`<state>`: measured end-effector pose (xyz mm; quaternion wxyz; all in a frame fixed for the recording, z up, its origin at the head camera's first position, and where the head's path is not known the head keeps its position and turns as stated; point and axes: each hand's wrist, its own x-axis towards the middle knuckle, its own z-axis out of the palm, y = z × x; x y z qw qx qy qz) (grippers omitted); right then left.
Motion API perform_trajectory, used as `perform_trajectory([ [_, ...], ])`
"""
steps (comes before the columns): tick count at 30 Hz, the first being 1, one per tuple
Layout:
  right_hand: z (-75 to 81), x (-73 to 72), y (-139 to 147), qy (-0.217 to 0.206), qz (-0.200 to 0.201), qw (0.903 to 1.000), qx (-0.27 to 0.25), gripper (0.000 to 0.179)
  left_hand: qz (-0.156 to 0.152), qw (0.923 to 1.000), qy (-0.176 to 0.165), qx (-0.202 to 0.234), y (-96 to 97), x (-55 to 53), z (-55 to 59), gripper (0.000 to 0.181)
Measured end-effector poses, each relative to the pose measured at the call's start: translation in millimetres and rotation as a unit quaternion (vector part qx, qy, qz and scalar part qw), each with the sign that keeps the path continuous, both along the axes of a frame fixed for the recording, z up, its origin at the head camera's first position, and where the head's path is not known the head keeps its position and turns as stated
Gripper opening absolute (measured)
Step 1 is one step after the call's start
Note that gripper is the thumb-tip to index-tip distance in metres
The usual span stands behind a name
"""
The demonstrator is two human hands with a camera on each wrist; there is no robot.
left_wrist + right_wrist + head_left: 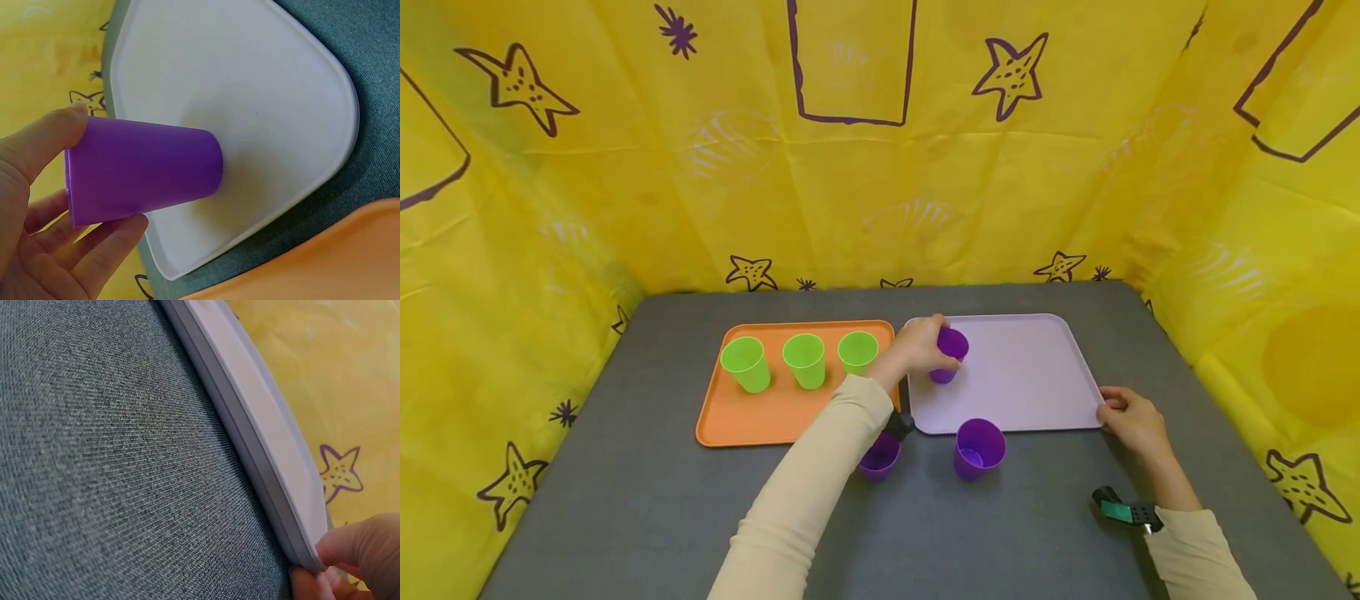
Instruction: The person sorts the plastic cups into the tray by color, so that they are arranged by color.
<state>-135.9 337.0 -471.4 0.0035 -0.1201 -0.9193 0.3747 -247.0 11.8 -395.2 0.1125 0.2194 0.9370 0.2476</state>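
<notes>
My left hand (922,345) grips a purple cup (144,169) near its rim, thumb on one side and fingers on the other. The cup is upright over the left part of the lilac tray (1022,375); whether its base touches the tray I cannot tell. My right hand (1135,423) pinches the tray's near right corner, thumb on the rim (300,531) and fingers against the outer edge. Two more purple cups stand on the grey table in front: one purple cup (979,450) before the lilac tray, another purple cup (880,460) partly hidden by my left forearm.
To the left lies an orange tray (752,421) with three green cups (805,361) in a row; my left arm covers its near right part. Yellow patterned cloth (850,192) hangs behind and at both sides of the grey table (625,500).
</notes>
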Motion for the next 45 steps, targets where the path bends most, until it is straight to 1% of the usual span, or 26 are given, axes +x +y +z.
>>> perform_trajectory([
  [9, 0.1, -1.4, 1.2, 0.002, 0.002, 1.0, -0.002, 0.043, -0.011, 0.9998, -0.006, -0.016, -5.0, 1.4, 6.0, 0.065],
  [15, 0.2, -0.4, -0.8, -0.001, 0.0, 1.0, -0.002, 0.043, -0.01, 0.9996, -0.021, -0.015, -8.2, 3.1, 7.9, 0.066],
  [20, 0.8, -0.5, -1.6, 0.001, -0.001, 1.0, 0.0, 0.042, -0.012, 0.9994, -0.024, -0.022, -8.0, 4.1, 9.5, 0.067],
  [27, 0.1, -0.3, -1.4, -0.001, 0.0, 1.0, 0.001, 0.042, -0.026, 0.9988, -0.025, -0.032, -7.9, 4.5, 14.9, 0.078],
  [31, -0.6, 0.5, -0.9, 0.002, 0.001, 1.0, -0.001, 0.042, -0.029, 0.9991, -0.017, -0.027, -9.0, 3.7, 24.1, 0.08],
  [36, -0.5, 1.0, -0.6, 0.005, 0.003, 1.0, 0.006, 0.041, -0.036, 0.9993, -0.003, -0.01, -13.0, 4.6, 42.8, 0.079],
  [41, 0.5, 0.6, -0.9, 0.007, 0.002, 0.9998, 0.017, 0.041, -0.054, 0.9984, 0.01, 0.012, -22.9, 10.8, 62.8, 0.076],
  [45, 0.7, 0.9, -1.0, 0.005, 0.002, 0.9998, 0.02, 0.041, -0.064, 0.9973, 0.026, 0.023, -34.1, 17.3, 74.7, 0.074],
])
